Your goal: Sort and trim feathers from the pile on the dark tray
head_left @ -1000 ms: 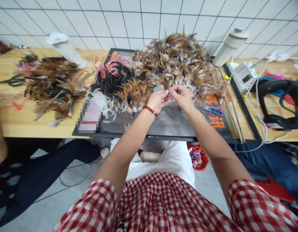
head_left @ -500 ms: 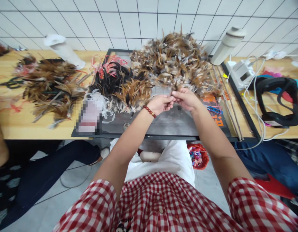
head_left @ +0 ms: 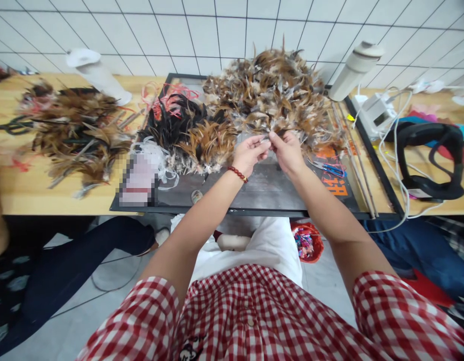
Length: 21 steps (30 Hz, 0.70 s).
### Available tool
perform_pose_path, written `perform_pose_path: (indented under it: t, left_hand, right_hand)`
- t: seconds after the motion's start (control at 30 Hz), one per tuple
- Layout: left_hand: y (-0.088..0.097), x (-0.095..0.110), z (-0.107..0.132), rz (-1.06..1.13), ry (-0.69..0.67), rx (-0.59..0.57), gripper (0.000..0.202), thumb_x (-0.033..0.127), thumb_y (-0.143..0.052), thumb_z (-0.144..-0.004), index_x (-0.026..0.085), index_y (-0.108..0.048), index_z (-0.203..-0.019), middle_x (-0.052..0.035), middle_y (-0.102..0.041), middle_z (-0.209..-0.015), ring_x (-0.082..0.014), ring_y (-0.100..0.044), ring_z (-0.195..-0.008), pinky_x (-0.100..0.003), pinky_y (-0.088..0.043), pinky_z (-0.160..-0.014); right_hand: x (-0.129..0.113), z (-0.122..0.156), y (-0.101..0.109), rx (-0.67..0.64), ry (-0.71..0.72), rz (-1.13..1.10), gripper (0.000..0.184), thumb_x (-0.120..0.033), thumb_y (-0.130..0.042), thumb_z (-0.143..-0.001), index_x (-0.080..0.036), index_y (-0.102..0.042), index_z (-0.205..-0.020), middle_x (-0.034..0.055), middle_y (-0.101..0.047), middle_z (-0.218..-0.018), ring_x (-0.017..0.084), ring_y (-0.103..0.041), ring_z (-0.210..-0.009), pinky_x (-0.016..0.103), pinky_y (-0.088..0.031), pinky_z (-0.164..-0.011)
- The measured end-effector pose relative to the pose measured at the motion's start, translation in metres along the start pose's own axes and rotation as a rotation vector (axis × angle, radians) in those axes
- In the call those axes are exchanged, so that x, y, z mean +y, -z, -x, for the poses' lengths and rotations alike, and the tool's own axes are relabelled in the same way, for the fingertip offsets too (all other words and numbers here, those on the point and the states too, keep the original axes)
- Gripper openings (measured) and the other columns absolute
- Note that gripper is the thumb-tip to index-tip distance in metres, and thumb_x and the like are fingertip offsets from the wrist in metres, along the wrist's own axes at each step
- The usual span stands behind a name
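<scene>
My left hand [head_left: 250,154], with a dark red bead bracelet [head_left: 238,174] on its wrist, is closed in a pinch. Thumb to finger, my right hand [head_left: 290,153] is pinched as well, its tips meeting those of the left. Something small and dark shows between the fingertips, too little of it to name. Just beyond the hands rises a big heap of brown and white feathers [head_left: 271,90]. Left of them lie a bunch of golden-brown feathers [head_left: 209,140] and a bunch of black feathers [head_left: 172,120]. Below the hands is a dark board [head_left: 254,193].
Small blue-handled snips [head_left: 329,168] and thin sticks [head_left: 358,165] lie on the right. Clear ribbon strips [head_left: 157,155] are at left, more feathers [head_left: 81,135] beyond. A pale bottle [head_left: 356,70], a white charger [head_left: 377,115] with cables and a black headset frame [head_left: 431,160] stand right.
Both hands have shifted slightly, the left turning more upright with its fingers curled. The snips' blades now show beside the right forearm.
</scene>
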State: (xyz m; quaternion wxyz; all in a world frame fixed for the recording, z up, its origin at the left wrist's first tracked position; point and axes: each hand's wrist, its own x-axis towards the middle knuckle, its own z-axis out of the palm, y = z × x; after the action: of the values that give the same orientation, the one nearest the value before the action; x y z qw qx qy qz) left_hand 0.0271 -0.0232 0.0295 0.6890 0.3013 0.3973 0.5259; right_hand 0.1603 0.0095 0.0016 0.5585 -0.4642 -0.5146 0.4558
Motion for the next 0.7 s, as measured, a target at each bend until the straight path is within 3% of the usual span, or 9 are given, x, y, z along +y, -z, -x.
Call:
perform_pose_path:
  t: [0.13, 0.23, 0.3, 0.4, 0.5, 0.57, 0.63, 0.7]
  left_hand:
    - [0.002, 0.007, -0.003, -0.065, -0.061, 0.085, 0.012, 0.010, -0.080, -0.082, 0.015, -0.069, -0.081, 0.0054, -0.066, -0.062, -0.0037, -0.058, -0.054, -0.018, -0.049, -0.060]
    - [0.009, 0.011, -0.009, -0.209, -0.131, 0.212, 0.015, 0.009, -0.078, -0.081, 0.017, -0.069, -0.071, 0.0049, -0.062, -0.057, -0.0065, -0.057, -0.053, -0.020, -0.048, -0.059]
    - [0.015, 0.012, -0.014, -0.335, -0.214, 0.268, 0.016, 0.009, -0.079, -0.078, 0.018, -0.071, -0.068, 0.0038, -0.064, -0.058, -0.0090, -0.061, -0.057, -0.022, -0.050, -0.062]
    - [0.020, 0.011, -0.016, -0.416, -0.323, 0.254, 0.015, 0.009, -0.078, -0.076, 0.019, -0.073, -0.067, 0.0009, -0.072, -0.070, -0.0121, -0.070, -0.074, -0.022, -0.053, -0.072]
    - [0.019, 0.011, -0.014, -0.427, -0.356, 0.198, 0.015, 0.008, -0.077, -0.075, 0.019, -0.072, -0.066, -0.0006, -0.074, -0.073, -0.0133, -0.071, -0.081, -0.022, -0.054, -0.075]
    - [0.018, 0.011, -0.013, -0.440, -0.355, 0.159, 0.015, 0.008, -0.078, -0.074, 0.018, -0.071, -0.065, -0.0002, -0.072, -0.069, -0.0127, -0.069, -0.076, -0.022, -0.054, -0.073]
    - [0.018, 0.011, -0.015, -0.417, -0.352, 0.115, 0.012, 0.010, -0.081, -0.072, 0.017, -0.072, -0.068, 0.0005, -0.071, -0.067, -0.0114, -0.067, -0.069, -0.022, -0.054, -0.070]
    - [0.019, 0.009, -0.018, -0.343, -0.361, 0.062, 0.013, 0.012, -0.085, -0.070, 0.016, -0.076, -0.077, 0.0002, -0.074, -0.073, -0.0099, -0.065, -0.067, -0.022, -0.055, -0.070]
  right_hand:
    - [0.001, 0.002, 0.001, -0.008, 0.040, 0.129, 0.049, -0.072, -0.072, -0.086, -0.024, -0.063, -0.087, 0.0026, -0.065, -0.079, 0.016, -0.064, -0.075, 0.030, -0.057, -0.070]
    - [-0.011, 0.010, 0.007, 0.117, 0.250, 0.446, 0.052, -0.067, -0.056, -0.098, -0.023, -0.066, -0.122, 0.0130, -0.071, -0.115, 0.028, -0.068, -0.115, 0.045, -0.059, -0.093]
    - [-0.022, 0.020, 0.008, 0.103, 0.422, 0.730, 0.060, -0.061, -0.048, -0.102, -0.023, -0.056, -0.147, 0.0175, -0.060, -0.148, 0.037, -0.051, -0.147, 0.059, -0.047, -0.114]
    - [-0.032, 0.032, 0.000, -0.073, 0.514, 1.026, 0.064, -0.051, -0.045, -0.103, -0.024, -0.045, -0.161, 0.0157, -0.049, -0.165, 0.041, -0.036, -0.158, 0.068, -0.028, -0.125]
    - [-0.025, 0.035, -0.011, -0.145, 0.458, 1.080, 0.054, -0.043, -0.044, -0.104, -0.022, -0.054, -0.153, 0.0175, -0.063, -0.151, 0.039, -0.048, -0.148, 0.067, -0.027, -0.124]
    - [-0.015, 0.032, -0.012, -0.154, 0.397, 1.013, 0.044, -0.045, -0.041, -0.106, -0.021, -0.068, -0.131, 0.0168, -0.074, -0.124, 0.037, -0.061, -0.129, 0.062, -0.036, -0.118]
    - [-0.006, 0.026, -0.009, -0.151, 0.335, 0.849, 0.048, -0.057, -0.039, -0.107, -0.021, -0.071, -0.104, 0.0121, -0.074, -0.095, 0.030, -0.067, -0.102, 0.051, -0.048, -0.103]
    - [-0.003, 0.020, -0.005, -0.146, 0.264, 0.596, 0.061, -0.075, -0.041, -0.102, -0.022, -0.066, -0.086, 0.0053, -0.064, -0.073, 0.023, -0.062, -0.078, 0.039, -0.051, -0.081]
